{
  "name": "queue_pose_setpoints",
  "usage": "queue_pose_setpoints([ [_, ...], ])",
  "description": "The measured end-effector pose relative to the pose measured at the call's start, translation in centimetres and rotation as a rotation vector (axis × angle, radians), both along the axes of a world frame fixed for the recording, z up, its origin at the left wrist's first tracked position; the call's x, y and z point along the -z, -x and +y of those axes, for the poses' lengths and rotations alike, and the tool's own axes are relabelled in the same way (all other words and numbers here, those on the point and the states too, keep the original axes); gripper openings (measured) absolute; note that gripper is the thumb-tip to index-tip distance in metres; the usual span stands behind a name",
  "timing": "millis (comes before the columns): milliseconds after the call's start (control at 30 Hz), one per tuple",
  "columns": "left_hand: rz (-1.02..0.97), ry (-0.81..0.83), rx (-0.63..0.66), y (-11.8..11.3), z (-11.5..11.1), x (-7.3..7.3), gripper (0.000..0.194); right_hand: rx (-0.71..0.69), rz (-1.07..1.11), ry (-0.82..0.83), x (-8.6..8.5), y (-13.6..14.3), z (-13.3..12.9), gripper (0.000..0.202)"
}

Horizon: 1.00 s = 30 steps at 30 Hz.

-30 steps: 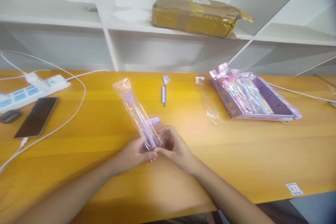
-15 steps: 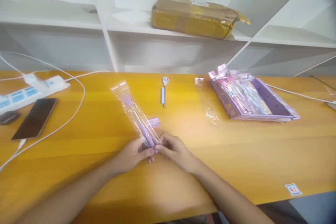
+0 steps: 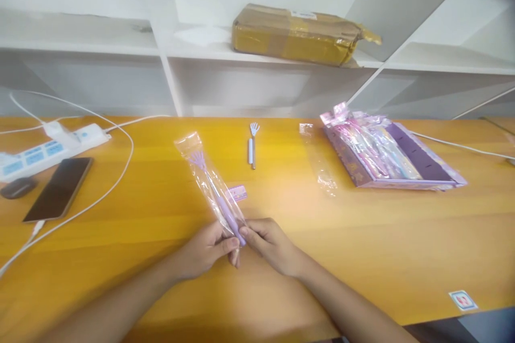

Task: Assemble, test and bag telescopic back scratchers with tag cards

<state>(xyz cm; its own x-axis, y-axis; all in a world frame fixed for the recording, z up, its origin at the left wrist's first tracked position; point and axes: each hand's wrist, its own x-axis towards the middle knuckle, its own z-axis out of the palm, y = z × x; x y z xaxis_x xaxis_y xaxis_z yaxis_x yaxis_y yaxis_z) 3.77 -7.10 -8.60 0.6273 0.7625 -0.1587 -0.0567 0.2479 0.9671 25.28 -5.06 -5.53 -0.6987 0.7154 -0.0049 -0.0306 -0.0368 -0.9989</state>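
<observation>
A lilac back scratcher (image 3: 228,214) in a clear plastic sleeve (image 3: 187,143) is held above the desk (image 3: 362,246), gripped near its handle end by the curled left hand (image 3: 207,249) and pinched by the right hand (image 3: 277,246). Print on purple card (image 3: 237,193) and parcel label (image 3: 303,14) is illegible.

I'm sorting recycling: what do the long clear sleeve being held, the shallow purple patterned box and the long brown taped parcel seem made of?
Held clear sleeve: glossy, thin plastic film, see-through with bright creases.
Purple box: probably smooth printed cardboard, judging by its thin flat walls and pattern.
Brown parcel: likely cardboard under shiny tape, given the glare and ragged end.
</observation>
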Motion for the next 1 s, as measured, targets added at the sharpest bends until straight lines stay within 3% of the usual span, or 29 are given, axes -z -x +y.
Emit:
queue_pose_setpoints([
  [133,-0.050,0.024,0.007,-0.1,0.1,-0.3,0.031,0.035,0.019,0.076,1.1,0.1,-0.3,0.059],
  [333,-0.140,0.056,0.009,-0.3,0.2,-0.5,0.050,0.084,0.054,0.204,2.4,0.4,-0.8,0.058],
  [567,-0.094,0.049,0.023,0.0,-0.1,-0.4,0.054,-0.032,-0.018,0.100,1.5,-0.6,-0.2,0.053],
  [700,-0.046,0.010,0.041,0.0,-0.5,-0.7,0.046,-0.065,-0.037,0.081,1.3,-1.2,0.2,0.049],
  [800,-0.004,0.001,0.031,0.0,-0.9,-0.7,0.054,-0.113,0.006,0.097,1.3,-0.9,0.2,0.044],
  [900,0.067,-0.042,0.047,0.5,-0.7,-0.8,0.062,-0.064,-0.041,0.042,1.2,-0.5,0.1,0.040],
  [1000,0.065,-0.123,-0.025,1.9,1.0,-1.1,0.048,-0.040,-0.156,-0.011,0.7,-0.4,-0.8,0.036],
])
